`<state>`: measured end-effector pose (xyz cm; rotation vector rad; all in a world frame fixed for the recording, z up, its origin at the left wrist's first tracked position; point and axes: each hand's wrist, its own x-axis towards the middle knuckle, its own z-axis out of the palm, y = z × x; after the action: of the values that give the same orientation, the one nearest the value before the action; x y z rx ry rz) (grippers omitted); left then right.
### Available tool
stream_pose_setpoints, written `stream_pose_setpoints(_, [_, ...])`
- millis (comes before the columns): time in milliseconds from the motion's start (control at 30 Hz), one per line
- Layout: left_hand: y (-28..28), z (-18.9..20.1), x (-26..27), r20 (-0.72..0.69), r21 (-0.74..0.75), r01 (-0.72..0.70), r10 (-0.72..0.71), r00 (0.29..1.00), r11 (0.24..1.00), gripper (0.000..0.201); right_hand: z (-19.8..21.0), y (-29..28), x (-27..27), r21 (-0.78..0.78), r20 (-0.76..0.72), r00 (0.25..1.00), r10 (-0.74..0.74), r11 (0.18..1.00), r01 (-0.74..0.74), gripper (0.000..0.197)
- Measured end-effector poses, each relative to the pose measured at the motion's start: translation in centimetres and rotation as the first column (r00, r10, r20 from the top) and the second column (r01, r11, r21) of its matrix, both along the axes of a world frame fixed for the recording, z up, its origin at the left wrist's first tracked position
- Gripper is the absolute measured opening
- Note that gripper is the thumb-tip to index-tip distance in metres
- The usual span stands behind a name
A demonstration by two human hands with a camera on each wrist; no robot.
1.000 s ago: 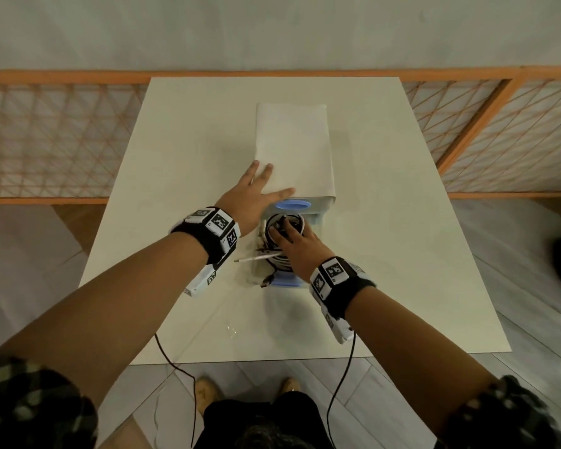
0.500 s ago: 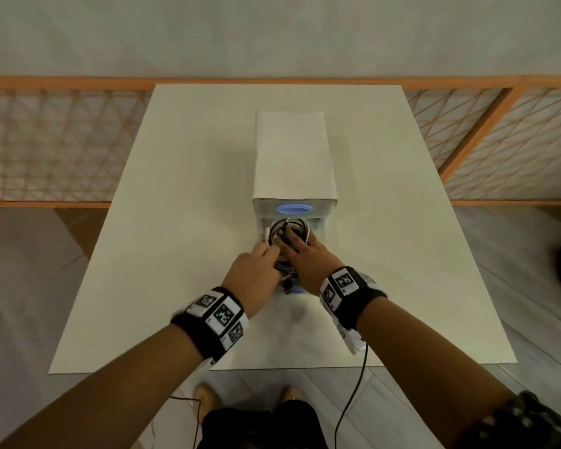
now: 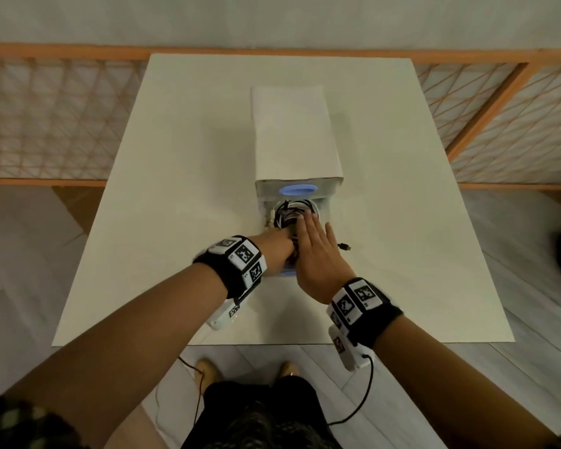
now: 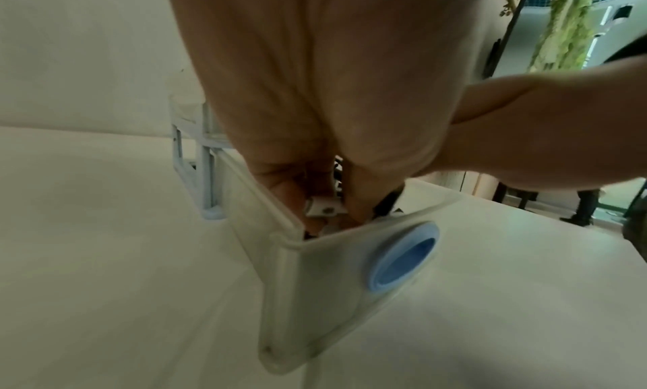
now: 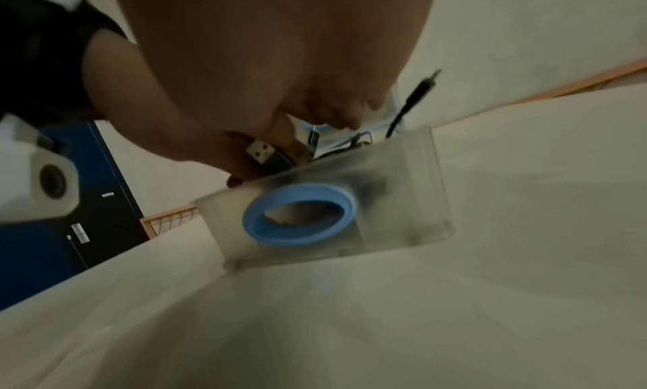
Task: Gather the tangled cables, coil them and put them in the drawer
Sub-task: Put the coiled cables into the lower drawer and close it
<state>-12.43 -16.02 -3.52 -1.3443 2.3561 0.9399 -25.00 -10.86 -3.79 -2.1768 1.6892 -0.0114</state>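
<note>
Atop table (image 3: 175, 189) | drawer (image 3: 325, 211) w/ coiled cables (image 3: 289, 210) | right hand (image 3: 314, 251) flat | left hand (image 3: 277, 254) pinching cables

In the head view, wide bare bench (image 3: 175, 189) lies open at left, right and along the lower edge. At centre the drawer unit (image 3: 295, 134) blocks passage. Its pulled-out drawer (image 3: 324, 210) below is filled by cables (image 3: 289, 212) and both hands; a black plug (image 3: 345, 246) juts right of it.
</note>
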Motion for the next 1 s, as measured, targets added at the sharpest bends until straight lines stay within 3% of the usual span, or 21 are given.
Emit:
stream_pose_setpoints(67, [0.2,-0.1,0.2,0.022,-0.012,-0.002,0.002,1.0,1.0,0.035,-0.6,0.0,-0.2,0.059,0.019,1.0,0.017,0.998,-0.018,0.066])
stream_pose_setpoints(100, [0.2,0.0,0.5,0.057,-0.087,0.056,-0.051,0.997,0.995,0.03,-0.8,-0.2,-0.4,0.066,0.009,1.0,0.016,0.998,-0.017,0.063])
stream_pose_setpoints(133, [0.0,-0.3,1.0,0.109,-0.218,0.192,-0.172,0.979,0.957,0.025,-1.0,-0.3,-0.5,0.056,-0.018,0.999,0.027,0.998,-0.026,0.062])
stream_pose_setpoints(200, [0.5,-0.4,1.5,0.182,-0.354,0.32,-0.271,0.945,0.879,0.022,-1.3,-0.4,-0.3,0.03,-0.108,0.993,0.05,0.998,-0.047,0.065])
stream_pose_setpoints(267, [1.1,0.0,1.5,0.114,-0.413,0.249,-0.221,0.969,0.876,0.025,-1.5,-0.5,0.2,0.028,-0.155,0.987,0.043,0.999,-0.039,0.065])
stream_pose_setpoints(333, [0.6,1.0,1.4,-0.008,-0.635,0.169,-0.225,0.974,0.754,0.025,-1.6,-0.6,0.6,0.046,-0.157,0.987,0.026,0.999,-0.019,0.064])
stream_pose_setpoints(400, [-1.2,2.3,1.2,-0.2,-0.767,-0.09,-0.103,0.974,0.636,0.036,-1.3,-0.7,0.7,0.06,-0.153,0.988,0.016,0.998,-0.007,0.064])
stream_pose_setpoints(467, [-3.5,3.9,1.6,-0.284,-0.642,-0.329,0.183,0.941,0.693,0.06,-1.2,-0.9,0.6,0.073,-0.169,0.986,0.017,0.997,-0.005,0.064])
stream_pose_setpoints(533, [-5.4,4.3,2.6,-0.201,-0.345,-0.404,0.354,0.913,0.847,0.086,-1.0,-1.4,0.5,0.1,-0.199,0.979,0.04,0.995,-0.021,0.063])
stream_pose_setpoints(600, [-6.4,3.7,3.3,-0.142,-0.263,-0.308,0.278,0.95,0.915,0.082,-0.9,-2.1,0.4,0.14,-0.214,0.973,0.081,0.989,-0.051,0.066])
stream_pose_setpoints(733, [-6.8,3.4,3.7,-0.186,-0.327,-0.277,0.226,0.956,0.903,0.067,-0.9,-4.2,-0.2,0.166,-0.177,0.981,0.077,0.985,-0.047,0.078])
stream_pose_setpoints(900, [-7.2,3.4,4.3,-0.188,-0.318,-0.255,0.202,0.961,0.913,0.064,-0.9,-7.8,0.2,0.061,-0.128,0.992,0.022,0.998,-0.014,0.076])
stream_pose_setpoints(1000, [-7.6,3.2,4.2,-0.184,-0.313,-0.263,0.213,0.959,0.912,0.064,-0.8,-8.3,0.0,0.068,-0.125,0.991,0.04,0.997,-0.032,0.087])
